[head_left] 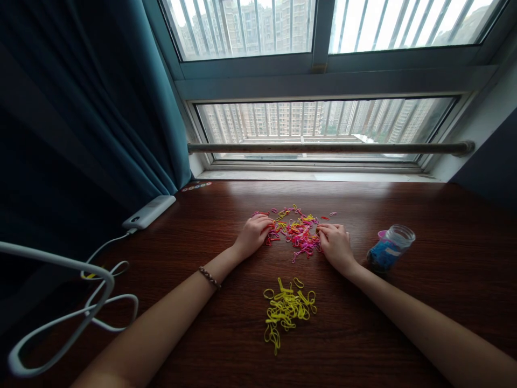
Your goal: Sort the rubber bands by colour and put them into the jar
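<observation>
A mixed pile of small pink, red and yellow rubber bands (301, 231) lies on the brown wooden table, spread between my two hands. At its left edge my left hand (253, 236) rests with the fingers loosely extended onto the bands. My right hand (336, 247) touches the pile's right side, its fingers bent a little and apart from the thumb. Neither hand visibly grips a band, though the fingertips are partly hidden. Nearer to me, between my forearms, is a separate heap of yellow rubber bands (287, 310).
Right of my right hand stands a clear plastic jar (390, 249) with a blue label, a pink round piece beside its mouth. A white power bank (149, 212) with a white cable (60, 264) lies left. Behind are a blue curtain (121, 97) and a window with a metal rail (331, 149).
</observation>
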### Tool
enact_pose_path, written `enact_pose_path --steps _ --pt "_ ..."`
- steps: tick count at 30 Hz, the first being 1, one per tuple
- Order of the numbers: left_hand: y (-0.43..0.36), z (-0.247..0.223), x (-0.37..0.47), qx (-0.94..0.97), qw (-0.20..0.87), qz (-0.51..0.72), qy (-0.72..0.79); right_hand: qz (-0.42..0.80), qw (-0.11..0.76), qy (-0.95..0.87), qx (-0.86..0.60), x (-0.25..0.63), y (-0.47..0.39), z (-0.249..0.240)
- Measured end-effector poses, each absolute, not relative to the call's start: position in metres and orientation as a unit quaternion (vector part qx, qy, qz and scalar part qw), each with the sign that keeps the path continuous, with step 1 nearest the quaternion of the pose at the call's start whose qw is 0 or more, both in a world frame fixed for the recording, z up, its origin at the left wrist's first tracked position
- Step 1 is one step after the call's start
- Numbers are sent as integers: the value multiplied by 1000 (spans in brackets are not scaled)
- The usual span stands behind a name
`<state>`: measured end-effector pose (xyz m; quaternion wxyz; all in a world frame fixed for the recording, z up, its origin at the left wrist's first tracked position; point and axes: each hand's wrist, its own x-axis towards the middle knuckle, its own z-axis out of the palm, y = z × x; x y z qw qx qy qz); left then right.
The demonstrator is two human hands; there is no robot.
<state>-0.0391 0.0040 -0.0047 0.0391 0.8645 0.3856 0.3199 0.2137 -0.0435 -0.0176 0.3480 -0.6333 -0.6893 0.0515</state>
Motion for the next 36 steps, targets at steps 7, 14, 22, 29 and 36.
enact_pose_path --steps 7,14,22,29,36 --pt "6 -10 -40 867 17 295 402 135 526 -692 -476 204 -52 0" --pt "7 -13 -42 844 24 315 433 272 448 -801 -290 180 -96 25" --pt "8 -15 -44 822 15 319 472 272 418 -814 -296 181 -92 13" --pt "7 -14 -46 794 11 314 520 241 383 -835 -313 181 -92 12" --pt "7 -12 -45 784 18 321 532 217 370 -848 -312 181 -93 12"
